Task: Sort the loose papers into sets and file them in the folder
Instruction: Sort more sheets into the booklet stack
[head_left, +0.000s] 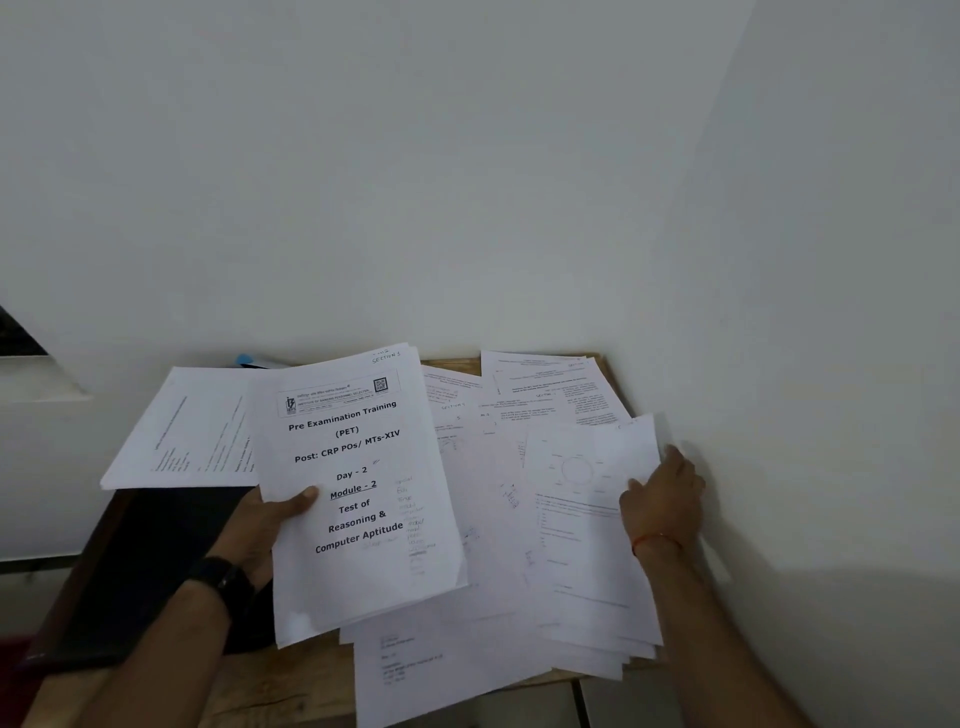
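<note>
My left hand (270, 525) grips a stapled-looking set of white papers (358, 488) by its left edge, thumb on the cover page that reads "Pre Examination Training". My right hand (662, 493) pinches the right edge of a sheet with a circle diagram (576, 470) on top of a spread of loose papers (488, 519). Another pile of papers (187, 431) lies at the left. A dark folder (140, 561) lies open under my left forearm.
A small wooden table (447, 364) stands in a corner, with white walls behind and to the right. Papers overhang its front edge (415, 675). A blue object (247, 359) peeks out behind the left pile. Tiled floor shows at the bottom right.
</note>
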